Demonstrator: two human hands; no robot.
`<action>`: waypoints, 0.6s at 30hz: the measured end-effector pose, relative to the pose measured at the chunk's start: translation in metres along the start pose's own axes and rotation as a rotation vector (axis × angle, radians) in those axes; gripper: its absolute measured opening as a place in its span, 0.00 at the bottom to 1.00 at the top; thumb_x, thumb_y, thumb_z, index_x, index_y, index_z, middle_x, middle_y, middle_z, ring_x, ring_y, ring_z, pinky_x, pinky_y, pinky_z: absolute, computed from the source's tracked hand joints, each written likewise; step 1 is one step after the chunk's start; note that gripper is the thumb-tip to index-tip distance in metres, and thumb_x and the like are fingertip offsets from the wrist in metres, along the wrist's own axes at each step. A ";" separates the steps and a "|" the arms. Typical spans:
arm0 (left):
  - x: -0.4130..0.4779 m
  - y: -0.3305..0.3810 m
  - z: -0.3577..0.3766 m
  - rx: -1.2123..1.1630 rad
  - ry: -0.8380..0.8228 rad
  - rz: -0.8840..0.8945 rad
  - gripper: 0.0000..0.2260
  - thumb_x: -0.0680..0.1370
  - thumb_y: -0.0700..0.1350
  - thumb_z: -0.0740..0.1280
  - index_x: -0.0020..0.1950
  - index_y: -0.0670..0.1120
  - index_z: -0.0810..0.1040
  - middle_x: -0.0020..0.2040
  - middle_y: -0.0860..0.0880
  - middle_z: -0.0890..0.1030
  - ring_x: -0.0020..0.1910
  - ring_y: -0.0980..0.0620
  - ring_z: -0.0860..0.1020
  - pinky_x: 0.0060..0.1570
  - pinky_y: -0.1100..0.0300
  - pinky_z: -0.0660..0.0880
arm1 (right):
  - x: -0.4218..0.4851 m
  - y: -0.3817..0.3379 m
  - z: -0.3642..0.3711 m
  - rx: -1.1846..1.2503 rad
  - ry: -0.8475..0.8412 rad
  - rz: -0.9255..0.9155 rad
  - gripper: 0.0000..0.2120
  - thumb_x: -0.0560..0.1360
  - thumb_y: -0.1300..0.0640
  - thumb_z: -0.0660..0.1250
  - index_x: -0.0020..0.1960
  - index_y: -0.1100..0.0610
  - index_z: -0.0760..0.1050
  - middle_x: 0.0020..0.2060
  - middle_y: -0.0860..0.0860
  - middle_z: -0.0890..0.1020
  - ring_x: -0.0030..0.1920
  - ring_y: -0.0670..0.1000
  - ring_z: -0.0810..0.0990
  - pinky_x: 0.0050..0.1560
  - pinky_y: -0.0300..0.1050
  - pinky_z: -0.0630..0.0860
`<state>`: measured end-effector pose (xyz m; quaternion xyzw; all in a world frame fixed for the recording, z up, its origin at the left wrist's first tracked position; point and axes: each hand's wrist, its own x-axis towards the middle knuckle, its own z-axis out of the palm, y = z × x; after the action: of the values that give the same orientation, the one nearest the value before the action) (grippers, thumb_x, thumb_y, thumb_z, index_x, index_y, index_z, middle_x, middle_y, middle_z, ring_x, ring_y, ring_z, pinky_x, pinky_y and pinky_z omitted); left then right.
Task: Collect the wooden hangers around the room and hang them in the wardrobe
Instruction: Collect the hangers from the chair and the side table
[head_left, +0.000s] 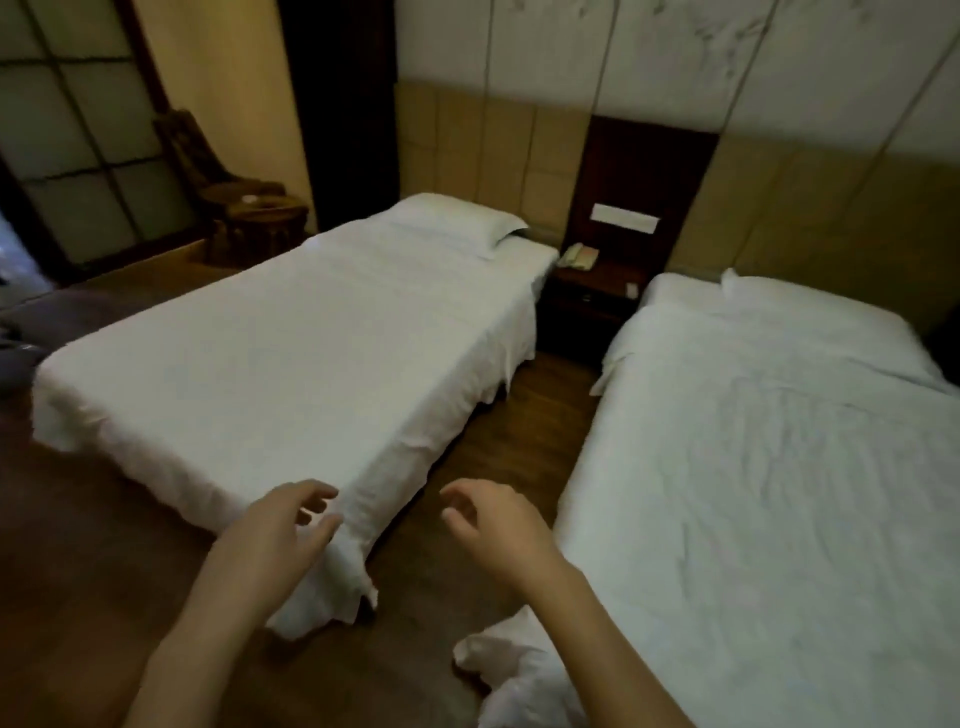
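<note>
Both hands, the left hand (283, 525) and right hand (488, 519), hang empty with loosely curled fingers just beside the foot corner of the left bed (270, 353).

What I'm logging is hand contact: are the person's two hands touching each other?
Apart. The head view shows wooden floor between the left hand and the right hand, both holding nothing.

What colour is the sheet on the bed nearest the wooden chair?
White, plain with no pattern; the head view shows the sheet best.
</note>
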<state>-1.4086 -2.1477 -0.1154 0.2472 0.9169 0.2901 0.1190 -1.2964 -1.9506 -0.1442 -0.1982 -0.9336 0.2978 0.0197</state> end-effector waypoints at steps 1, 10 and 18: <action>0.023 0.002 -0.001 0.010 -0.021 0.052 0.08 0.75 0.50 0.68 0.54 0.58 0.76 0.50 0.58 0.80 0.48 0.59 0.78 0.48 0.58 0.76 | 0.012 0.002 -0.004 0.015 0.043 0.047 0.16 0.78 0.47 0.59 0.65 0.48 0.72 0.56 0.45 0.80 0.52 0.45 0.79 0.53 0.44 0.79; 0.204 -0.022 -0.047 0.075 -0.030 0.246 0.07 0.76 0.54 0.66 0.54 0.60 0.76 0.48 0.61 0.79 0.48 0.62 0.78 0.45 0.62 0.74 | 0.178 -0.036 -0.006 0.114 0.214 0.153 0.16 0.78 0.47 0.59 0.65 0.47 0.72 0.54 0.44 0.80 0.51 0.44 0.79 0.53 0.43 0.78; 0.310 -0.135 -0.140 0.019 0.083 0.104 0.06 0.76 0.54 0.66 0.53 0.62 0.75 0.48 0.62 0.79 0.47 0.63 0.78 0.48 0.59 0.76 | 0.338 -0.144 0.038 0.015 0.080 0.051 0.16 0.78 0.46 0.57 0.64 0.46 0.72 0.54 0.42 0.80 0.54 0.43 0.77 0.55 0.43 0.76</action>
<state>-1.7747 -2.1479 -0.1062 0.2834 0.9096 0.2971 0.0631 -1.6652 -1.9497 -0.1216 -0.2338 -0.9244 0.2971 0.0510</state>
